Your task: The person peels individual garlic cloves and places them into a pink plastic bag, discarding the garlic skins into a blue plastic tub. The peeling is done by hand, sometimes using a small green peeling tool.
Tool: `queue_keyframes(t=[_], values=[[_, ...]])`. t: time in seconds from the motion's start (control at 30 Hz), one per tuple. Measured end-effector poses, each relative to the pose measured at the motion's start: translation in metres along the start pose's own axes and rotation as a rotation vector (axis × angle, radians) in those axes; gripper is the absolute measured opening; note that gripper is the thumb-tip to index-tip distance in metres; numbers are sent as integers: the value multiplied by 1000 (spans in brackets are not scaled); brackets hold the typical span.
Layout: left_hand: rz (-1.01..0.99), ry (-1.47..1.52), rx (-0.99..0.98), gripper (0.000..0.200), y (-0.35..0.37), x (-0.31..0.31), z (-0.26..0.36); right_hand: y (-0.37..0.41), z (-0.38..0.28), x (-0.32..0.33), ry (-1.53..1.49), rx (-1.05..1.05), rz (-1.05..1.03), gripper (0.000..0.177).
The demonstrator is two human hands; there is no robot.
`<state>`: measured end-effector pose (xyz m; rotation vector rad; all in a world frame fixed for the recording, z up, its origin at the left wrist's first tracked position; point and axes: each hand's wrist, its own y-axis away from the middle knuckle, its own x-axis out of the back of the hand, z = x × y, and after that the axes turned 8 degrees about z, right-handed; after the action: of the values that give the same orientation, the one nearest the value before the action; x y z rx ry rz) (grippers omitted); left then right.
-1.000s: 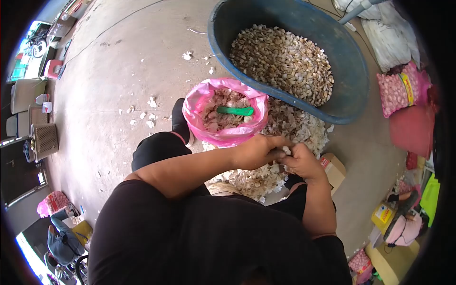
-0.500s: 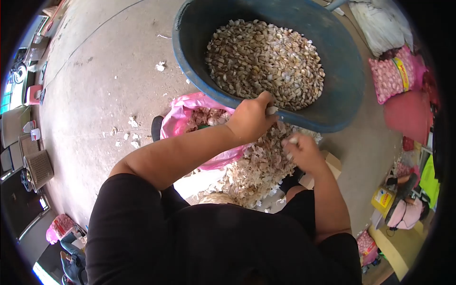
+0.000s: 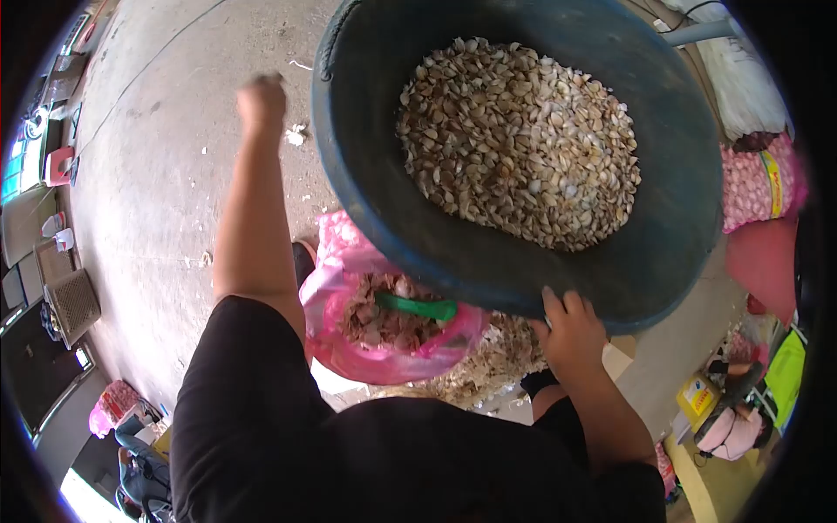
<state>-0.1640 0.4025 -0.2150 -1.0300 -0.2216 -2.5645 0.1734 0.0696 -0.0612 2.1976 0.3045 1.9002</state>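
My left hand (image 3: 261, 103) is stretched out over the floor, left of the big blue tub, with its fingers curled; whatever it may hold is too blurred to make out. My right hand (image 3: 572, 336) rests on the near rim of the tub (image 3: 349, 187), fingers spread over the edge. Inside the tub lies a broad heap of garlic cloves (image 3: 523, 144). Below the tub's near left side, a pink plastic bag (image 3: 349, 353) holds garlic and loose skins, with a green-handled tool (image 3: 417, 306) lying on top. Papery peelings (image 3: 488, 362) are piled beside the bag.
Concrete floor (image 3: 166, 174) stretches to the left, with scraps of peel on it. Crates (image 3: 71, 301) stand at the far left. Pink sacks of garlic (image 3: 754, 185), a red seat (image 3: 763, 261) and a yellow container (image 3: 699, 397) are on the right.
My left hand has moved from the tub's near rim out to the left. My right hand has come onto the rim, fingers spreading. The tub appears larger and nearer, and the green handle is now exposed.
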Motion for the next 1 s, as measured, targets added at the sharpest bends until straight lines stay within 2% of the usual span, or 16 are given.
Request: queue_keyframes(t=[0.03,0.07,0.13,0.23,0.37,0.47,0.53,0.57,0.63,0.7,0.77,0.83,0.9,1.0], values=[[-56,-332,-149,26,-15,-36,-47,-1,-1,0,20,-7,-11,47],[-165,-536,-190,26,-13,-61,-74,0,1,-3,-29,-25,-4,51],[-358,-747,-185,25,1,-98,-110,-4,-1,-1,-28,-18,-20,52],[-472,-885,-155,24,18,-130,-146,-6,-2,0,-28,-22,-27,52],[-385,-864,-111,23,21,-126,-160,-6,0,-2,-18,4,-15,47],[-92,-603,-11,22,20,-92,-143,-3,2,-4,-30,21,17,46],[204,-170,59,21,17,-57,-111,0,2,-4,-36,23,37,45],[292,179,79,21,22,-32,-77,1,2,-4,-37,24,52,44],[331,875,83,15,55,27,34,4,3,-6,-30,19,98,44],[368,849,-174,12,102,63,117,8,3,-10,-53,17,162,43],[181,552,-365,21,127,65,148,12,7,-15,-96,8,244,43],[23,140,-772,21,158,41,177,16,14,-12,-246,-48,284,36],[-277,33,-672,23,207,32,195,16,27,-16,-909,-354,20,30],[-1002,-21,-821,21,278,49,194,45,39,-7,-1865,-801,-173,27]])
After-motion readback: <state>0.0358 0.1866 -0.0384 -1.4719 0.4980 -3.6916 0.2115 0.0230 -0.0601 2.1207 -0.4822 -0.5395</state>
